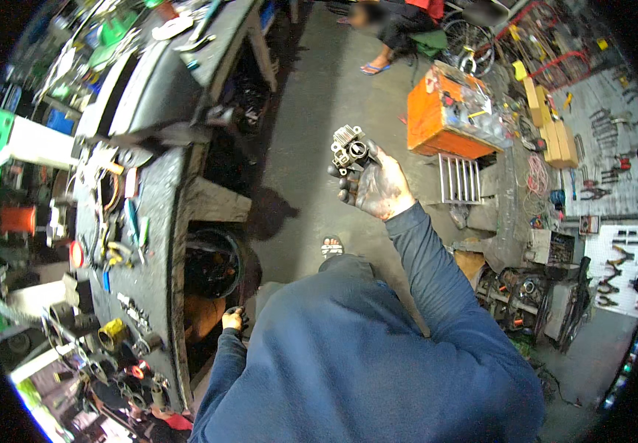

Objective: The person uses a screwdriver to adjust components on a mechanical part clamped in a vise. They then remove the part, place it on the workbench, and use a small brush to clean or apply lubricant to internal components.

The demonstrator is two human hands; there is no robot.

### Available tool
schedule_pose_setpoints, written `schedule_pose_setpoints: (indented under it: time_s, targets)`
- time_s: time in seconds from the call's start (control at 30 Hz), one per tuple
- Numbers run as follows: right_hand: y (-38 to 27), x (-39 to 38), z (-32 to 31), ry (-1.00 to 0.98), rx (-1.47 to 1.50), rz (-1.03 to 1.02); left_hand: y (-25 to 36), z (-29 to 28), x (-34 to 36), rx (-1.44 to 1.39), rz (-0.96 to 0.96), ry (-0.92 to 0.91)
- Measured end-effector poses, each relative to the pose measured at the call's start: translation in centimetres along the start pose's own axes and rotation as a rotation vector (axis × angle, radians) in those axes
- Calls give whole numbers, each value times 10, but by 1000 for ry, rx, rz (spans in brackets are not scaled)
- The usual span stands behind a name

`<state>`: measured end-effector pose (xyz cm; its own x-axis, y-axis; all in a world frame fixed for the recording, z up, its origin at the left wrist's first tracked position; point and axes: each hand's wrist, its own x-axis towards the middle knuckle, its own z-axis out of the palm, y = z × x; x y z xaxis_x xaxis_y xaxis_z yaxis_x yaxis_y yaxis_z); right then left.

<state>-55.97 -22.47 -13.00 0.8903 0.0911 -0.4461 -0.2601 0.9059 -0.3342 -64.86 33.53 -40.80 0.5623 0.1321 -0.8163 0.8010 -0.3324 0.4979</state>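
My right hand [381, 183] is raised in front of me, palm up and blackened with grime. Its thumb and fingers hold an alternator voltage regulator [348, 150], a small metal part with cooling fins at one end and a round ring at the side. Low beside my body, my left hand [234, 319] hangs close to the workbench edge. Its dark-tipped fingers are curled in, and whatever they may hold is hidden.
Along my left runs a dark workbench [158, 255] with pliers, cables and metal parts, and a vise [171, 133] on it. To the right stand an orange box [437, 111], a metal rack [459, 179] and tool boards [620, 269]. A person [400, 29] sits at the far end.
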Motion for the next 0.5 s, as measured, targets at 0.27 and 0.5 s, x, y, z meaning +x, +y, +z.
schedule_pose_setpoints:
  time_s: [0.27,0.5]
  targets:
    - [-109,10,-84,117,-136,-205,130,110,21,276,188,13]
    - [-77,43,-327,869,-1221,-88,208,183,178,752,312,-61]
